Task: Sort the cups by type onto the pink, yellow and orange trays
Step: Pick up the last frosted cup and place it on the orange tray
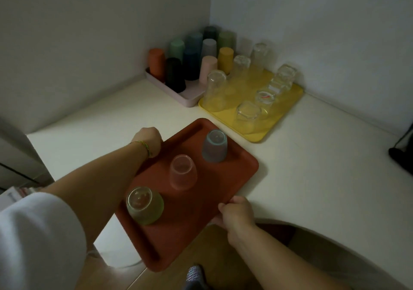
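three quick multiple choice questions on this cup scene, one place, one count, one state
1. Where do the clear glasses stand? A pink tray B yellow tray C bare table
2. How many cups are on the orange tray? A two B three C five
3. How do those cups stand? A upside down B on their sides C stacked

1 B: they crowd the yellow tray. 2 B: a blue cup, a pink cup and a green cup. 3 A: their bases face up.
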